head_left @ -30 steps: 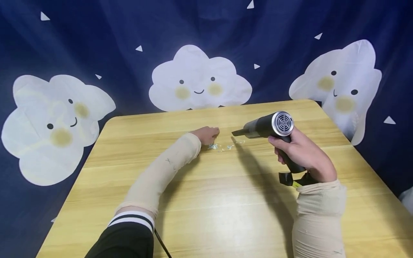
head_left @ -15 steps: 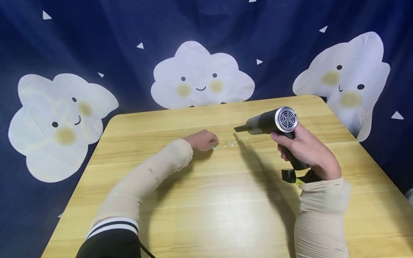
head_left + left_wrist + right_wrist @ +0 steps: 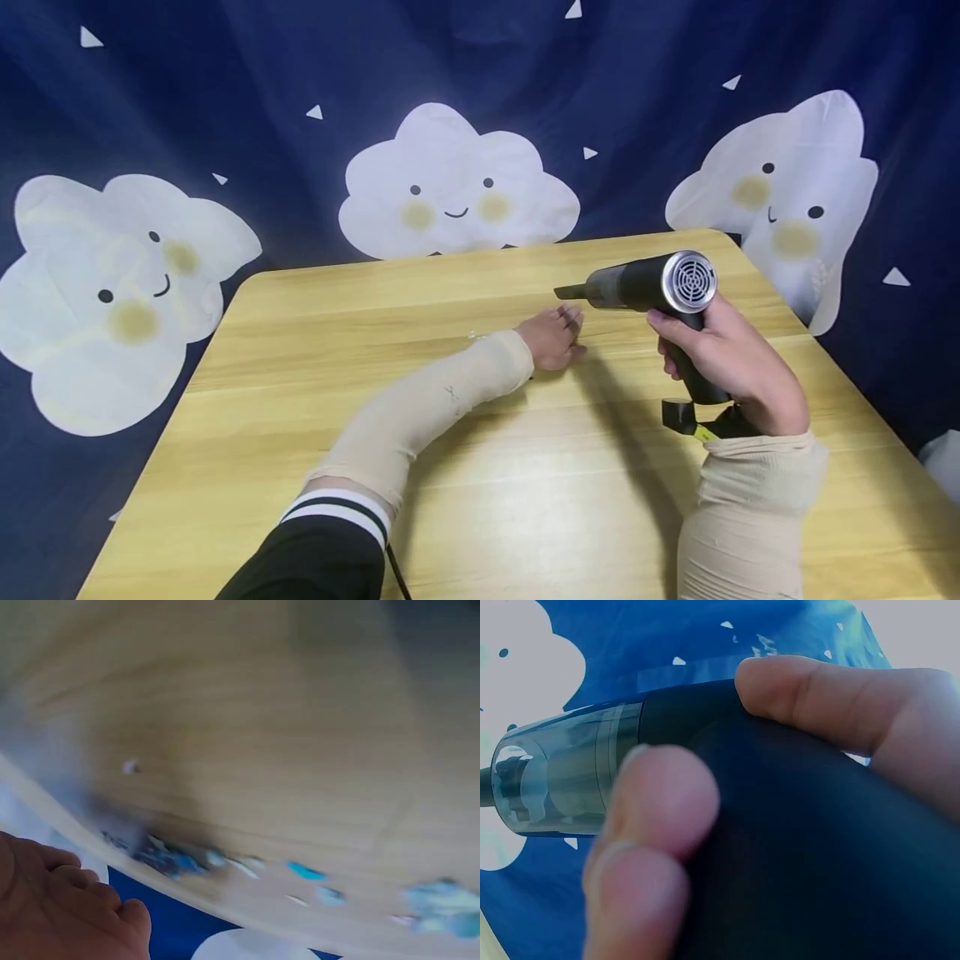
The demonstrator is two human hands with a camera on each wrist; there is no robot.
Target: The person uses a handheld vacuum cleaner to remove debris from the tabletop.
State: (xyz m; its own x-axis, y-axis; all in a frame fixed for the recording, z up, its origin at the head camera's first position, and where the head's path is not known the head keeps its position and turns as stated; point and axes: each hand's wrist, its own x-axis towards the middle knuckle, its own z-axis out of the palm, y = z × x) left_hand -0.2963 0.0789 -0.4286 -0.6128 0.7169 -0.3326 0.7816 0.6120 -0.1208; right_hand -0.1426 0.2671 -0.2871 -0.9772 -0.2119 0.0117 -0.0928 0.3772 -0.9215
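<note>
A black handheld vacuum cleaner with a silver vent and a see-through dust chamber is held above the table. My right hand grips its handle, the fingers curled round the black body. The narrow nozzle points left, above and close to my left hand. That hand is low over the tabletop, fingers extended to the right and holding nothing; in the left wrist view its fingers show at the lower left. Small blue and white scraps are scattered on the wood; the head view mostly hides them.
A few pale bits lie behind my left forearm. The light wooden table ends at a dark blue curtain with printed clouds. A black cord hangs by my left sleeve.
My left hand has moved right across the scraps, from their left side to beneath the nozzle, its fingers now extended. The vacuum cleaner has shifted slightly right, still in my right hand.
</note>
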